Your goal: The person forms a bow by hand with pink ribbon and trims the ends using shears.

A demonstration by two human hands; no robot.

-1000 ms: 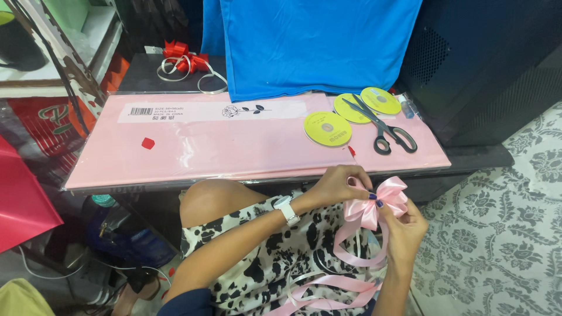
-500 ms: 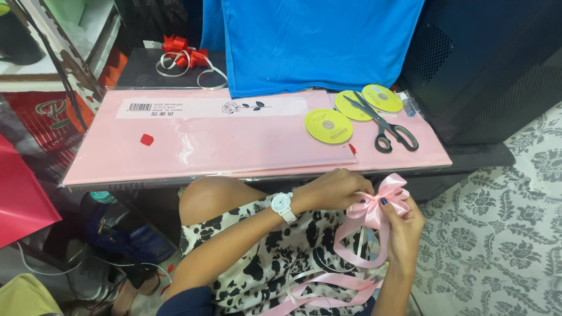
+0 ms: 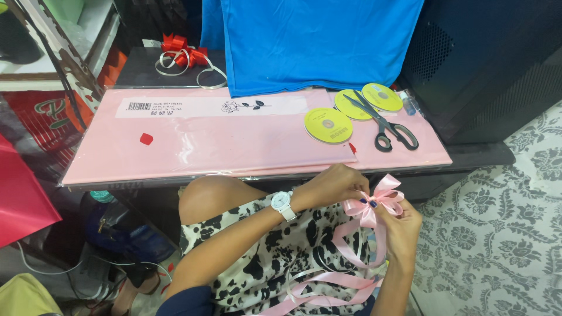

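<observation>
A pink satin ribbon bow point(image 3: 380, 198) is held over my lap, its long tails point(image 3: 328, 287) looping down across the black-and-white patterned cloth. My left hand point(image 3: 331, 184), with a white wristwatch point(image 3: 283, 203), pinches the bow's knot from the left. Underneath and to the right, my right hand point(image 3: 404, 225) cups the bow, fingers closed on it. Both hands sit just in front of the pink packet point(image 3: 234, 137) on the low table.
On the pink packet lie black scissors point(image 3: 386, 123) and three yellow-green ribbon spools point(image 3: 328, 124). A blue cloth point(image 3: 316, 41) hangs behind. A red bow with white ribbon point(image 3: 184, 58) lies at the back left. Patterned floor point(image 3: 503, 222) is to the right, bags and clutter to the left.
Both hands have stayed together on the bow, with only small finger movements at the knot. The view has shifted slightly.
</observation>
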